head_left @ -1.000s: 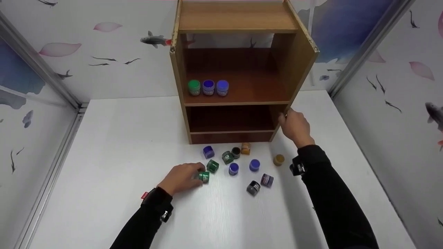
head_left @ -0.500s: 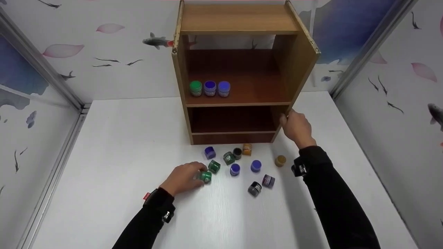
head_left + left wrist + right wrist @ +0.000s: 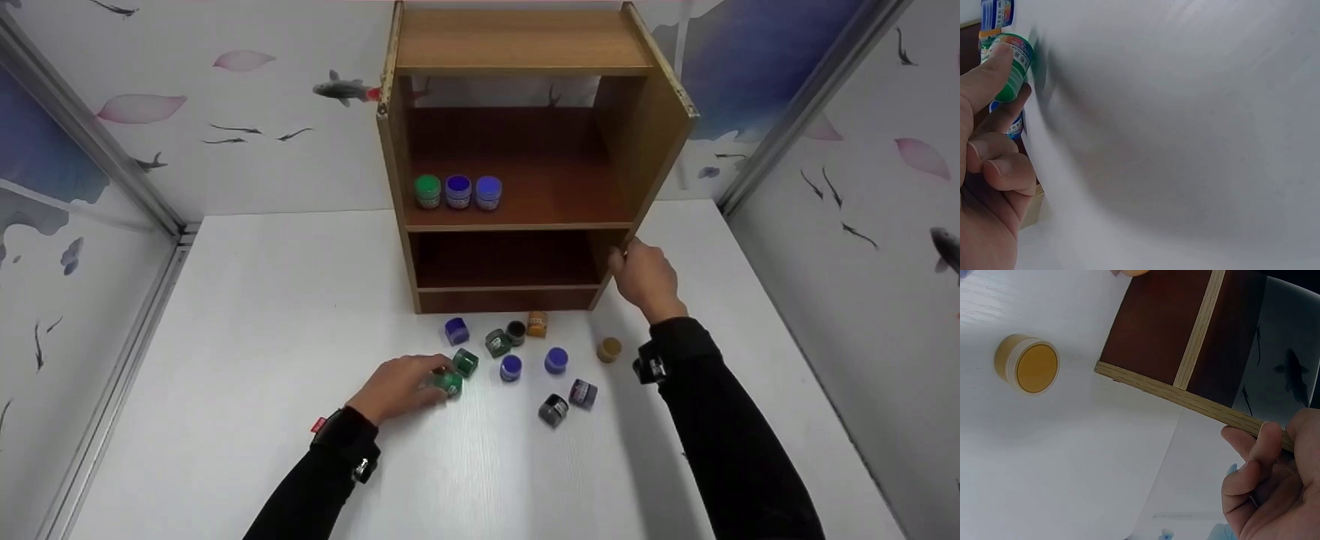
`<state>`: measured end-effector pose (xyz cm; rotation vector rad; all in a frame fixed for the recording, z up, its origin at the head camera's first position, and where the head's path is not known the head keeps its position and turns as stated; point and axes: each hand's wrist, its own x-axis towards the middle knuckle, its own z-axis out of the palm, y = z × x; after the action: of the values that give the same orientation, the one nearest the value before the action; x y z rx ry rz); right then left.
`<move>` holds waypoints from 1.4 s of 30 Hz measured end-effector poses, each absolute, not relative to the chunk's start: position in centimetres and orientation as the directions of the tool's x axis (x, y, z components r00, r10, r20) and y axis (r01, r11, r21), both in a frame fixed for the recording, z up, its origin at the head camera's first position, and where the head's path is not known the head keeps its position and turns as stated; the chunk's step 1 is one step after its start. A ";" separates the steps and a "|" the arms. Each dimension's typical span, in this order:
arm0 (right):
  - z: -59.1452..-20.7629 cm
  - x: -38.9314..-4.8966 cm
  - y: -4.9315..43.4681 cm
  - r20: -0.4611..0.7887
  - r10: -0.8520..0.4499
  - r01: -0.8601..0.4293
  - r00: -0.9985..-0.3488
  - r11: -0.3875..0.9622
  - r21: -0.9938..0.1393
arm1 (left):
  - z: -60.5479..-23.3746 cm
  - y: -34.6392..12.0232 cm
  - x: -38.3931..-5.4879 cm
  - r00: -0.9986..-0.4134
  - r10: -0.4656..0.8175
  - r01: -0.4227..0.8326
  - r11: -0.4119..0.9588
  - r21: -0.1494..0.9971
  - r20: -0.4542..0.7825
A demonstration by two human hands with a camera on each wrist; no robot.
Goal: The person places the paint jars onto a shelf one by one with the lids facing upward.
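Note:
My left hand (image 3: 401, 386) pinches a small green-lidded paint jar (image 3: 1018, 66) between thumb and forefinger, low over the white table; its other fingers are curled. A second green jar (image 3: 465, 363) lies right beside it. My right hand (image 3: 646, 279) grips the right side panel (image 3: 1185, 398) of a wooden shelf unit (image 3: 517, 300), with the thumb and fingers on either side of the edge. On the unit's middle shelf stand a green-lidded jar (image 3: 427, 192), a dark blue one (image 3: 458, 192) and a lighter blue one (image 3: 488, 193) in a row.
Several more jars lie or stand before the unit, among them a purple-blue jar (image 3: 456, 331), an orange jar (image 3: 537, 324), a black jar (image 3: 553, 410) and an ochre jar (image 3: 1036, 367). Patterned white walls (image 3: 262, 172) enclose the table (image 3: 247, 315).
The green jar has tilted slightly in my left hand's fingers. My right hand keeps its grip on the side panel. The head view has shifted a little.

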<state>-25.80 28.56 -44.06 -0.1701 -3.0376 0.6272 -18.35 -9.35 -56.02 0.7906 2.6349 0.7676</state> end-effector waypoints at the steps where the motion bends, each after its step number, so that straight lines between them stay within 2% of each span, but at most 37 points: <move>1: -44.1 -25.8 28.6 0.011 0.114 0.100 -0.993 0.912 -0.397 | -56.0 -9.4 -18.4 -0.808 0.579 0.429 0.707 0.563 -0.110; 10: -44.2 -25.7 28.4 0.007 0.105 0.093 -0.994 0.911 -0.401 | -55.7 -9.5 -18.0 -0.796 0.603 0.488 0.691 0.533 -0.052; 31: -44.0 -25.8 28.4 -0.015 0.119 0.115 -0.993 0.909 -0.401 | -53.8 -8.8 -18.1 -0.793 0.607 0.512 0.713 0.479 -0.055; 42: -44.1 -25.8 28.6 0.005 0.110 0.099 -0.994 0.913 -0.395 | -53.1 -8.7 -18.3 -0.791 0.608 0.508 0.709 0.489 -0.060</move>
<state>-25.80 28.57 -44.11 -0.1659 -3.0462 0.6270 -18.30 -8.70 -53.11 0.8944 2.6995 0.6780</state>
